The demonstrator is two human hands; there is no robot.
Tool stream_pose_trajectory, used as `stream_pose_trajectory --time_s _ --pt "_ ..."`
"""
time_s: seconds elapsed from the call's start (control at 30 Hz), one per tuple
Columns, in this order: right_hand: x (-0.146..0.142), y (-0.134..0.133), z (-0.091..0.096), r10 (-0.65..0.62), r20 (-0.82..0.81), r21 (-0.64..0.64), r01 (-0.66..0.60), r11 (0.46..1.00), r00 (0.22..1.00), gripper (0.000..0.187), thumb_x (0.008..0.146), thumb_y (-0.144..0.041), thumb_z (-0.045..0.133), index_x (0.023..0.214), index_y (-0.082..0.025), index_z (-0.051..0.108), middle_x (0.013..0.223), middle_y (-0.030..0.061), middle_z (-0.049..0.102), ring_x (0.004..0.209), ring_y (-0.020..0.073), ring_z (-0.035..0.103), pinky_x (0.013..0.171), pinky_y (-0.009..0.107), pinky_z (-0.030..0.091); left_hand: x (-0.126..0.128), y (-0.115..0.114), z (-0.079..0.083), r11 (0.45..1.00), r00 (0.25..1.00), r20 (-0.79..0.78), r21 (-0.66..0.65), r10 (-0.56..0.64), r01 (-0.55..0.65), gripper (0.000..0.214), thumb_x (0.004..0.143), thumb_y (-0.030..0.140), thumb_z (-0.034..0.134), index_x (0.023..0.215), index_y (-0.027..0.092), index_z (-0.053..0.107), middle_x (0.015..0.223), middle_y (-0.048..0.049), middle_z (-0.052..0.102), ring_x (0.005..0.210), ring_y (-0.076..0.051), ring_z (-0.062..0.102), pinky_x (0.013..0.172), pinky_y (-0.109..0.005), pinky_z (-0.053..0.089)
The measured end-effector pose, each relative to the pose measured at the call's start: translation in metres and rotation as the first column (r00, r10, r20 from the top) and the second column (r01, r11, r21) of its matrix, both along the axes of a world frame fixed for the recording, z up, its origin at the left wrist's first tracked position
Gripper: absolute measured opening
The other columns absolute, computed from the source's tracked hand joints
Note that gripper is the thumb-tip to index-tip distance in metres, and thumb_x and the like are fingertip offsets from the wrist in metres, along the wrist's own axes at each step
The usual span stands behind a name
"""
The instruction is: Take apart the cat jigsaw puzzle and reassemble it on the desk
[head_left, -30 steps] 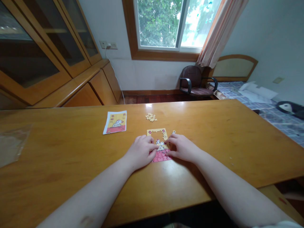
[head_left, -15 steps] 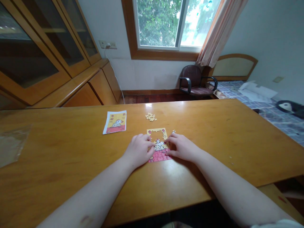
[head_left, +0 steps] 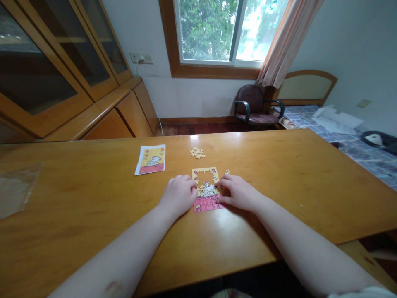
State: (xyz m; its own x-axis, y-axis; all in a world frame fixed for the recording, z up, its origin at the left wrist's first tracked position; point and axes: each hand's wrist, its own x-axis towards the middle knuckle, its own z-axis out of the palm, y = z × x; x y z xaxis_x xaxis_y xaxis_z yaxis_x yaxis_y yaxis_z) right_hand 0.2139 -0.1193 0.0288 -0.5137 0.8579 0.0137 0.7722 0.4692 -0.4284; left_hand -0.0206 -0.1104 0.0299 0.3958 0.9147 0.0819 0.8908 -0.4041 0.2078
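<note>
A partly assembled jigsaw puzzle (head_left: 208, 203) lies on the table, its lower part pink, with a white animal in the middle. A gap in its upper half shows the table inside a yellow border. At the puzzle's left edge rests my left hand (head_left: 179, 192), fingers curled together; whatever they may hold is hidden. My right hand (head_left: 238, 192) touches the right edge with thumb and forefinger apart. Just beyond it sits a small group of loose pieces (head_left: 227, 171). A heap of puzzle pieces (head_left: 197, 153) lies farther back.
A printed picture sheet (head_left: 151, 160) lies back left on the wooden table (head_left: 102, 182). At the far left is a clear plastic bag (head_left: 15, 190). Beyond the table stand a glass-door cabinet (head_left: 89, 93), an office chair (head_left: 252, 105) and a bed (head_left: 310, 118).
My left hand has drawn back a little to the left, off the white animal, and its fingers have curled in. My right hand has stayed in place.
</note>
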Motion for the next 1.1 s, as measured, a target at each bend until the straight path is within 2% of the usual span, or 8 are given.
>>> stream_pose_trajectory --time_s 0.2,0.33,0.47,1.1 --pt "-0.003 -0.003 0.005 0.026 -0.022 0.036 -0.025 0.999 0.999 0.037 0.091 -0.048 0.057 0.110 -0.019 0.069 0.105 0.0100 0.063 0.098 0.0223 0.059 0.091 0.037 0.045 0.000 0.000 0.000 1.000 1.000 0.006 -0.005 -0.003 0.003 0.024 0.083 0.019 0.050 0.081 0.021 0.074 0.085 -0.0050 0.069 0.084 -0.022 0.060 0.076 -0.035 0.044" --pt "-0.011 -0.007 0.002 0.100 0.029 0.070 -0.101 0.992 0.995 0.048 0.089 -0.057 0.055 0.125 -0.026 0.063 0.130 0.0121 0.055 0.115 0.0275 0.052 0.102 0.047 0.037 0.000 0.000 -0.001 1.000 1.000 0.002 -0.004 -0.003 0.003 0.024 0.083 0.019 0.050 0.081 0.021 0.074 0.085 -0.0052 0.069 0.083 -0.023 0.060 0.076 -0.036 0.044" --pt "-0.015 -0.009 -0.003 0.135 0.077 0.035 -0.138 0.990 0.988 0.059 0.084 -0.067 0.053 0.132 -0.032 0.058 0.147 0.0121 0.041 0.128 0.0330 0.041 0.108 0.052 0.030 0.000 0.001 -0.001 1.000 1.000 0.000 -0.001 -0.003 0.003 0.025 0.083 0.020 0.050 0.081 0.021 0.074 0.085 -0.0056 0.069 0.083 -0.023 0.060 0.076 -0.036 0.044" --pt "-0.017 -0.010 -0.001 0.160 0.063 -0.017 -0.159 0.987 0.985 0.064 0.084 -0.067 0.053 0.134 -0.028 0.057 0.151 0.0131 0.037 0.134 0.0333 0.035 0.112 0.052 0.026 0.001 0.000 0.000 1.000 1.000 0.004 0.007 -0.007 0.007 0.025 0.083 0.020 0.050 0.081 0.021 0.074 0.084 -0.0058 0.069 0.083 -0.022 0.060 0.077 -0.034 0.045"
